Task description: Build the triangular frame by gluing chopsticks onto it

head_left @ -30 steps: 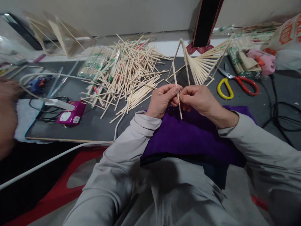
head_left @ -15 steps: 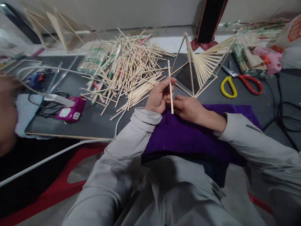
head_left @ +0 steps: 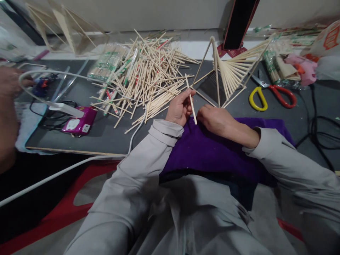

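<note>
My left hand (head_left: 180, 107) pinches a pale wooden stick (head_left: 191, 102), which slants with its lower end towards me. Just right of that lower end is my right hand (head_left: 215, 120), its fingers curled in; whatever they hold, if anything, is hidden. Both hands are above a purple cloth (head_left: 207, 152) at the table's front edge. Behind them a large loose pile of sticks (head_left: 148, 67) spreads to the left. A frame of sticks with a fanned, twisted surface (head_left: 230, 76) stands beyond my right hand.
Scissors (head_left: 272, 92) with yellow and red handles lie right, near a pink glue gun (head_left: 302, 69) and black cables. At left are a purple power adapter (head_left: 81, 122) with a white cable and another person's hand (head_left: 13, 81). Wrapped stick packs (head_left: 108, 63) lie behind.
The stick in my left hand has tilted, its top moving left and down. My right hand has shifted slightly away from it. The other person's hand at left has moved up towards the blue tool.
</note>
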The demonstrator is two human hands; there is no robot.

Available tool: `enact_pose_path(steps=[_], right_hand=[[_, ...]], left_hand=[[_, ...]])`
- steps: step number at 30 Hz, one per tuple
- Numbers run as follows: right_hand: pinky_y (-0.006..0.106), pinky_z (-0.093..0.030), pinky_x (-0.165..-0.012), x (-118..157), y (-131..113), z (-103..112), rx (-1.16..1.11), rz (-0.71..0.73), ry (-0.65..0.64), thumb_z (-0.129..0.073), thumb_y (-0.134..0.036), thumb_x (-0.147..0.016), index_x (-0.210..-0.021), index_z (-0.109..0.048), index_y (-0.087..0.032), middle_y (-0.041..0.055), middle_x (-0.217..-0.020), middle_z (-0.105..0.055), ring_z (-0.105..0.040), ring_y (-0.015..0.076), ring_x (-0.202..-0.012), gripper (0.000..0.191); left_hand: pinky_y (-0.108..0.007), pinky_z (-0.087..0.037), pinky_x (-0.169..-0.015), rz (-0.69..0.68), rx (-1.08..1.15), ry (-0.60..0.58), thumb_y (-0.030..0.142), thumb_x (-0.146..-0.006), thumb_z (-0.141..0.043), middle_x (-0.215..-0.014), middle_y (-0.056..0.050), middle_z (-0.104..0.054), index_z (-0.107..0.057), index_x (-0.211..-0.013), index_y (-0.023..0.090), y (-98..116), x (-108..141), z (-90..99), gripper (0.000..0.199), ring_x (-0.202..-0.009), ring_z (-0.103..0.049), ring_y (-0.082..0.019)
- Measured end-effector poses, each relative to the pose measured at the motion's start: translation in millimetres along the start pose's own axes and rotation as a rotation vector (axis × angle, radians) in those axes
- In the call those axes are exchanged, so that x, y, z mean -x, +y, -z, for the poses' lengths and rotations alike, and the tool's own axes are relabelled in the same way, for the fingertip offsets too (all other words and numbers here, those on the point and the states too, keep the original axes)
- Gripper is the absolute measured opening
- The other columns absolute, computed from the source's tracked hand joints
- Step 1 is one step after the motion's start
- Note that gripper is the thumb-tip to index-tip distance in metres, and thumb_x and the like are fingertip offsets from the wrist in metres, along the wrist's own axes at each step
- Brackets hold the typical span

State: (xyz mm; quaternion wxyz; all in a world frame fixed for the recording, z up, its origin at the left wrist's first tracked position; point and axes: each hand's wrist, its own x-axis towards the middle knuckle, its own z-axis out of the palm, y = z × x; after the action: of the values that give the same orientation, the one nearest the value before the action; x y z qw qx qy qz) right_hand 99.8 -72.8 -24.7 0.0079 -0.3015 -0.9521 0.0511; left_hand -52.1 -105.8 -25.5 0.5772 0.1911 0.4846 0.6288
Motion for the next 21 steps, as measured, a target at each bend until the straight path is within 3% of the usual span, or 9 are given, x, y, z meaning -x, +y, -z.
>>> enact_pose_path(steps=[5,11,16,21], right_hand=[[0.029,-0.035,-0.065,7,14,8,-0.045,-0.043,0.193,-0.044,-0.021,-0.093,-0.1,-0.064,-0.013,0.011,-0.095,-0.067,-0.061,0.0201,-0.084,0.023],[0.032,-0.017,-0.052,-1,-2,14,0.253,0.025,-0.011,-0.041,-0.011,-0.09,-0.102,-0.068,-0.015,0.0115,-0.094,-0.068,-0.063,0.0212,-0.072,0.031],[0.032,-0.017,-0.052,-17,-2,11,0.293,0.082,-0.103,-0.045,-0.012,-0.089,-0.1,-0.069,-0.014,0.0134,-0.092,-0.068,-0.064,0.0221,-0.071,0.027],[0.032,-0.019,-0.053,-23,3,15,0.285,0.135,-0.085,-0.039,-0.013,-0.091,-0.104,-0.067,-0.012,0.0146,-0.094,-0.069,-0.063,0.0209,-0.07,0.031]], left_hand=[[-0.017,-0.021,-0.033,-0.023,-0.009,-0.003,0.031,-0.095,-0.052,-0.05,0.008,-0.041,-0.061,-0.078,0.017,-2,-1,-0.3,0.023,-0.034,-0.034,-0.002],[-0.017,-0.022,-0.034,-0.044,-0.031,-0.022,0.037,-0.093,-0.057,-0.05,0.009,-0.04,-0.06,-0.078,0.017,-3,-2,0.9,0.025,-0.035,-0.035,-0.002],[-0.017,-0.022,-0.033,-0.064,-0.026,-0.036,0.037,-0.091,-0.059,-0.051,0.008,-0.044,-0.061,-0.076,0.017,-5,-3,2.2,0.025,-0.035,-0.037,-0.002],[-0.017,-0.023,-0.033,-0.096,-0.02,-0.05,0.038,-0.09,-0.061,-0.05,0.008,-0.042,-0.061,-0.076,0.017,-6,-4,3.2,0.026,-0.034,-0.037,-0.002]])
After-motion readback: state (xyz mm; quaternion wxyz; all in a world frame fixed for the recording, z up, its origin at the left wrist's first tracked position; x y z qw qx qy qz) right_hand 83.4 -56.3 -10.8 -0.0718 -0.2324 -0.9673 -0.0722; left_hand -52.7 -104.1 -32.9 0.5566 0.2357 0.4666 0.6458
